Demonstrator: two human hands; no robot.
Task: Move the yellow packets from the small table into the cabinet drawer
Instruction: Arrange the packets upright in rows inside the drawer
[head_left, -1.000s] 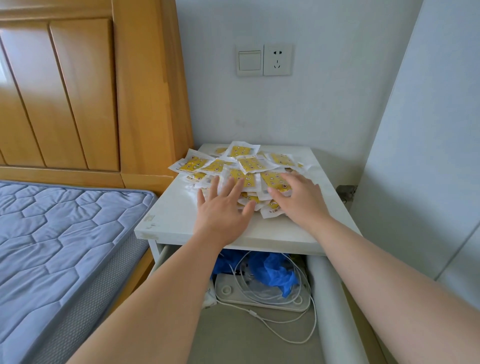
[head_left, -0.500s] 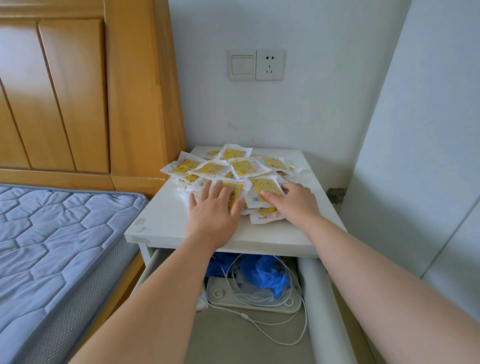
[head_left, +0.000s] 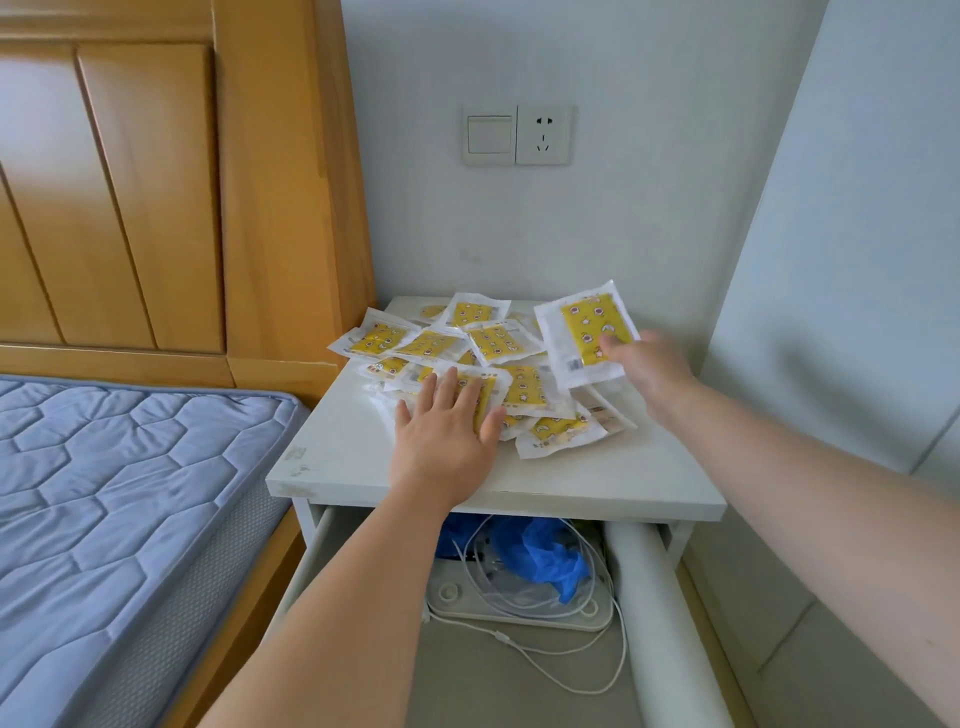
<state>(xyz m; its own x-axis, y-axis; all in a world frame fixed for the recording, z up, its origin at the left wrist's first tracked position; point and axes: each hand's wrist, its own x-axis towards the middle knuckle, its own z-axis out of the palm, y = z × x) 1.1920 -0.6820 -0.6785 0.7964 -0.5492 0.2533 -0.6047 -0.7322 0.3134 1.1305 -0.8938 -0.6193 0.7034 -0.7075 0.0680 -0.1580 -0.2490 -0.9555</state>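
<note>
- The right hand (head_left: 644, 364) pinches one lifted packet (head_left: 587, 332) by its lower right corner, thumb on the yellow face. The packet is tilted up, clear of the heap, over the back right of the tabletop.
- The left hand (head_left: 447, 431) lies flat with fingers spread, pressing on the near packets of the heap. It grips nothing, and from where I stand it looks to be steadying the pile.
- The rest of the yellow packets (head_left: 493, 343) lie in a loose, overlapping scatter across the back half of the small table (head_left: 597, 483). A few hang toward its left edge, and there are too many layers to count.
- Below the tabletop the drawer (head_left: 660, 613) stands pulled out toward the person. In it I see a crumpled blue bag (head_left: 540, 551), a flat white device (head_left: 519, 613) and a trailing white cable (head_left: 571, 670), with bare floor at the near end.
- I see no yellow packet in the drawer, though its back part is hidden under the tabletop.
- So I judge the job barely begun: one packet is in hand and not yet lowered, and nearly the whole pile is left to move.
- To the left are a blue quilted mattress (head_left: 130, 493) and a wooden headboard (head_left: 156, 182).
</note>
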